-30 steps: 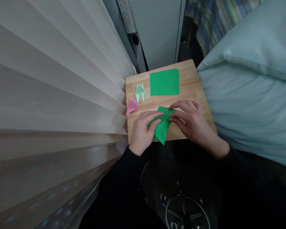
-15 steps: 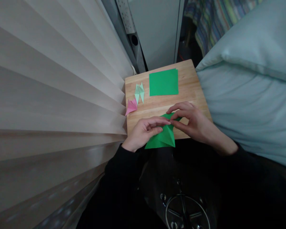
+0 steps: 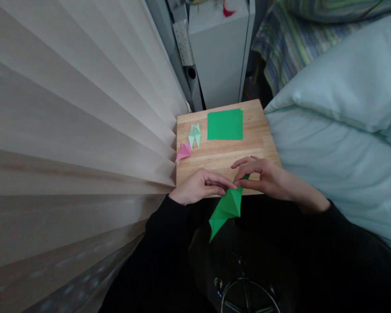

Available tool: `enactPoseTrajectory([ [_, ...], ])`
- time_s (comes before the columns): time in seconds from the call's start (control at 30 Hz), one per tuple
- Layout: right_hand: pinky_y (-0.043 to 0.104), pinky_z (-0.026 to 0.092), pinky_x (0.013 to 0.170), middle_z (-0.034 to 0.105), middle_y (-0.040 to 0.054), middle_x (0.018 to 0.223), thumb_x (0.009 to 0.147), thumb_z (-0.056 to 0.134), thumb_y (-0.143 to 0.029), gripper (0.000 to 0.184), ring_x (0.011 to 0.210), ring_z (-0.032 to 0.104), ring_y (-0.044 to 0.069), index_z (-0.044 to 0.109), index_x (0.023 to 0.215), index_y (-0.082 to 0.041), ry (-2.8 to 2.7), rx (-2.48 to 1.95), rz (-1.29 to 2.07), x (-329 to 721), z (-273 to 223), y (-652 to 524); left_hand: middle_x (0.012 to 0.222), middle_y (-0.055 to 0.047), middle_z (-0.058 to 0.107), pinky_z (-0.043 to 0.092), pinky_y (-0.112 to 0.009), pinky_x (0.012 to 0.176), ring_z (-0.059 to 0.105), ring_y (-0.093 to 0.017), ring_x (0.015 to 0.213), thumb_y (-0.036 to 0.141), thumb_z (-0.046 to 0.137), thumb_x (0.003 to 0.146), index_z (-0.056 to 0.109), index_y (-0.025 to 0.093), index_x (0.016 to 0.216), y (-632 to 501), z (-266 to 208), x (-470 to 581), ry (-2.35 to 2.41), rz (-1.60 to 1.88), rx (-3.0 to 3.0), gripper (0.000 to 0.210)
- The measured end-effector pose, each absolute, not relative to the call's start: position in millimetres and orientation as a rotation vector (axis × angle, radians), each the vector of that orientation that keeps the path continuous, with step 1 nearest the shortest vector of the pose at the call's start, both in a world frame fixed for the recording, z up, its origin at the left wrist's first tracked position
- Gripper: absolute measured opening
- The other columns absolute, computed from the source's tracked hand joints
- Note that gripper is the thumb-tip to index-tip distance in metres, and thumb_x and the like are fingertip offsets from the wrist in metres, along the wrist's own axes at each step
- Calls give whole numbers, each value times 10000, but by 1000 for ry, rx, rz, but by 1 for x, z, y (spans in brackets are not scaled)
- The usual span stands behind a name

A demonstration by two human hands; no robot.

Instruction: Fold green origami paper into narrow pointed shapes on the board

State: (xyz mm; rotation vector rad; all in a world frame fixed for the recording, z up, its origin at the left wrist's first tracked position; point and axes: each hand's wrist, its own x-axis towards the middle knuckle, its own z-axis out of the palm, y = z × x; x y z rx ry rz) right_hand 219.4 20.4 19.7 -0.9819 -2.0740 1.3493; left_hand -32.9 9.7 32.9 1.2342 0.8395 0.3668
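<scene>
A partly folded sheet of green origami paper [image 3: 230, 204] hangs over the near edge of the small wooden table, its lower corner pointing down to the left. My left hand [image 3: 203, 186] is closed on its upper edge, fingers stretched toward the right. Thumb and fingers of my right hand [image 3: 260, 174] pinch the paper near its top corner, close to my left fingertips. Part of the sheet is hidden behind both hands. Further back lie a pale green folded paper piece [image 3: 194, 135] and a pink folded paper piece [image 3: 183, 151].
The wooden table [image 3: 260, 143] bears a stack of green paper [image 3: 224, 124] at the back. A pleated curtain [image 3: 117, 130] borders its left side, light blue bedding [image 3: 332, 126] its right. A white cabinet [image 3: 218, 65] stands behind. Below is a round metal stool base [image 3: 247, 287].
The green paper has swung down, its lower left corner now hanging below the table edge. Both hands have shifted slightly toward me with it. The camera view has tilted up a little.
</scene>
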Motion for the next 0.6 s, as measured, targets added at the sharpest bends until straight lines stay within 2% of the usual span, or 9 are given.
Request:
enactPoseTrajectory([
  [0.2,457,499,1025,804,45,914,840,759,-425,179,1152,696,292,826,794,-266,-2003,-931,1516,223,38,21,903,-64,802,566,-274,818,720,-157,831,208,852,730,837,167,925,15,33,-20,714,445,1289,200],
  [0.37,404,540,932,812,32,923,834,764,-457,200,963,734,256,843,828,-273,-1979,-905,1587,224,76,9,842,-82,789,564,-304,796,711,-187,794,401,935,643,839,155,862,13,44,-10,596,529,1345,343],
  [0.47,394,538,906,815,35,954,819,772,-452,221,926,728,247,845,868,-250,-2034,-930,1560,224,96,6,779,-83,773,545,-324,806,699,-200,774,485,949,602,829,141,779,10,48,-5,585,683,1374,405],
  [0.6,383,524,850,802,37,857,804,773,-427,214,836,705,232,833,831,-224,-2128,-986,1453,225,105,17,763,-71,760,528,-325,798,680,-187,751,480,948,601,816,143,752,12,50,0,635,767,1379,393],
])
